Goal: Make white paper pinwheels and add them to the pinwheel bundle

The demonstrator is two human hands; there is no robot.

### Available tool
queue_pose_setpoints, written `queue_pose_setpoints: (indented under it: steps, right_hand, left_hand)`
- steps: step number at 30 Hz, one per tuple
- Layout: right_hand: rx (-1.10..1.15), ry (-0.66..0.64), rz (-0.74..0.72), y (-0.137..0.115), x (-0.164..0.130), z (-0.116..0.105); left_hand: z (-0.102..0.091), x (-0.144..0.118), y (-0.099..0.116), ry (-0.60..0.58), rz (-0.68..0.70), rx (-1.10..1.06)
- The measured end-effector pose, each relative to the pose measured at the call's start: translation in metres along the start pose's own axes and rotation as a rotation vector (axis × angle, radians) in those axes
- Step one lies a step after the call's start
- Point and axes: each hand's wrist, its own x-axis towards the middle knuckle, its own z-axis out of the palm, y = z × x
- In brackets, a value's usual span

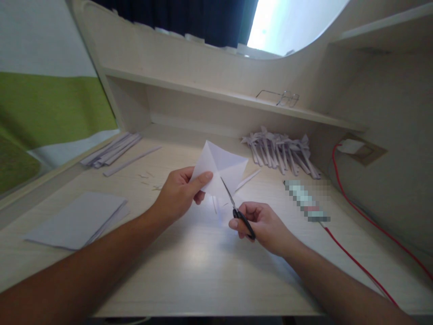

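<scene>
1. Scissors (234, 208), held over the table (203, 280) in front of the person: long axis oblique, running from the handles, near and to the right, to the tip, which points away and slightly left.
2. Paper square (223, 163), raised above the table beyond the scissors: one corner points away and slightly left, another to the right. Its far-to-near diagonal runs roughly in line with the blades, whose tip lies near the centre of the sheet.
3. Appearance of the sheet: white and thin, marked by creases that meet near the middle; the far right facet is shaded a faint lavender, the left facet brighter.
4. Appearance of the scissors: slender grey metal blades, black handles.
5. Left hand (182, 189): pinching the left side of the sheet, thumb on top, fingers folded beneath.
6. Right hand (260, 223): grasping the scissors by the handles.
7. Surroundings: folded paper stack (77, 219) at near left, rolled paper sticks (115, 151) at far left, paper pinwheels (270, 149) grouped at far right.
</scene>
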Motion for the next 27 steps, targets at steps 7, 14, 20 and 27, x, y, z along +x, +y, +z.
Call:
queue_pose_setpoints:
  steps: [7, 14, 20, 27]
  right_hand:
    - [-0.012, -0.008, 0.046, -0.003, 0.000, 0.001]
    - [-0.049, -0.104, 0.098, 0.000, 0.000, -0.002]
    - [-0.086, 0.435, -0.391, -0.008, 0.001, -0.016]
    - [0.048, 0.214, -0.221, -0.006, 0.004, -0.014]
  left_hand:
    - [0.000, -0.001, 0.000, 0.018, 0.014, 0.005]
    - [-0.014, 0.013, -0.010, 0.245, 0.075, 0.004]
    - [-0.013, 0.011, -0.001, -0.093, -0.084, 0.209]
    - [-0.003, 0.001, -0.006, -0.513, -0.137, 0.280]
